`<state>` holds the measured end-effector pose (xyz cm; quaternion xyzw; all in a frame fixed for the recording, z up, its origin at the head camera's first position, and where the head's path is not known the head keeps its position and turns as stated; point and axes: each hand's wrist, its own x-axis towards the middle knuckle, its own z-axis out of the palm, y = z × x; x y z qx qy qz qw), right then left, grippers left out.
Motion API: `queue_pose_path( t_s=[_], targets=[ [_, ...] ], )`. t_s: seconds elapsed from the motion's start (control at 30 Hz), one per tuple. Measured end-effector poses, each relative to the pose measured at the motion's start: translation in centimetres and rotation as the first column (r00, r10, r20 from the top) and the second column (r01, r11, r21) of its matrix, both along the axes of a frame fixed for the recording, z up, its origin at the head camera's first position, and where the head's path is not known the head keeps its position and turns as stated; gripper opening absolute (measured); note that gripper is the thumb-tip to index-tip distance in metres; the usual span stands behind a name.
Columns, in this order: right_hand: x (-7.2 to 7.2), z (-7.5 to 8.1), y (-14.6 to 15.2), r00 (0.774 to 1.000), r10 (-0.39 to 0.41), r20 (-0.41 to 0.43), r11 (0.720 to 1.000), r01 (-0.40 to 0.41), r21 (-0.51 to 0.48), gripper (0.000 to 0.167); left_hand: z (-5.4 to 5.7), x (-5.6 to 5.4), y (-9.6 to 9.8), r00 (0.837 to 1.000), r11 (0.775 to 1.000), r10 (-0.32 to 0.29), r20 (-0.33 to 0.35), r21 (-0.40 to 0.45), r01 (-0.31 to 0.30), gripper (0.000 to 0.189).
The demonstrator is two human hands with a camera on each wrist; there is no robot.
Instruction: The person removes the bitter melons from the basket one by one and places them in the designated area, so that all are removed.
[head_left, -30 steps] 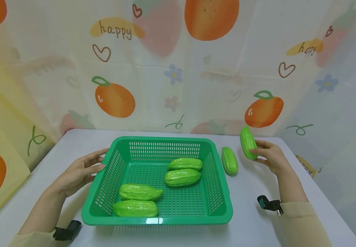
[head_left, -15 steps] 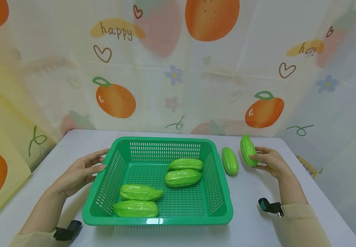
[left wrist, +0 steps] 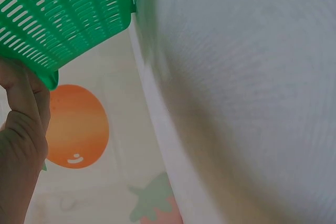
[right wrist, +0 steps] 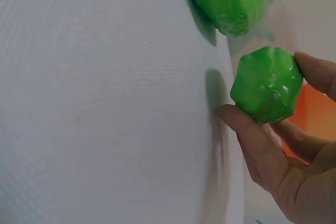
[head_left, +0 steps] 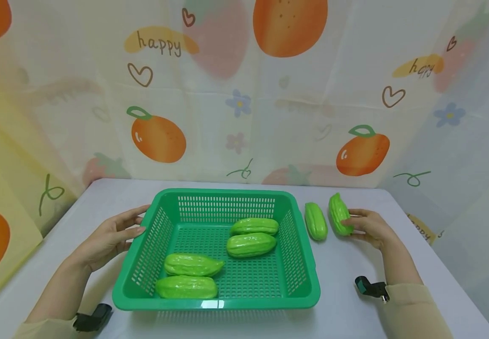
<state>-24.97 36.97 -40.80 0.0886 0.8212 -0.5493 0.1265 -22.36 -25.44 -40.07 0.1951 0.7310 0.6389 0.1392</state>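
Held gourd (head_left: 338,214), one: at the far right of the surface (head_left: 333,320), just right of a loose gourd (head_left: 316,221) and apart from it. Right hand (head_left: 369,226): fingers clamped on the held gourd, thumb on one side, the other fingers opposite. Fingertips partly hidden behind the gourd in the head view; hand cut off at the right edge in the right wrist view, loose gourd cut off at the top. Whether the held gourd touches the surface cannot be told. Its long body is foreshortened there, one end facing the camera.

Appearance: bright green, glossy, elongated, with lengthwise ridges; far end tapered, near end blunt, with a small round mark; slight tilt to the left at the far end.

Basket (head_left: 164,303), one: green, slotted walls, left of the loose gourd. Contents: two gourds at far right (head_left: 251,245), two at near left (head_left: 191,264), the nearest partly hidden by the near rim.

Left hand (head_left: 106,238): at the basket's left rim, thumb and forefinger apart, touching it; remaining fingers partly hidden, hand cut off in the left wrist view.
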Motion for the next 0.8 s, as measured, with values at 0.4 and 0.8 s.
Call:
queue_pose_path(
  t_s=[0.4, 0.8],
  targets=[
    [0.48, -0.24, 0.09, 0.999, 0.004, 0.031, 0.999, -0.005, 0.036, 0.077, -0.04, 0.01, -0.05, 1.0, 1.0, -0.008, -0.004, 0.008, 0.008, 0.055],
    [0.55, -0.31, 0.0, 0.999, 0.002, 0.04, 0.997, -0.005, 0.072, 0.076, 0.03, 0.05, -0.04, 1.0, 1.0, -0.007, -0.004, 0.009, 0.007, 0.055]
  ],
)
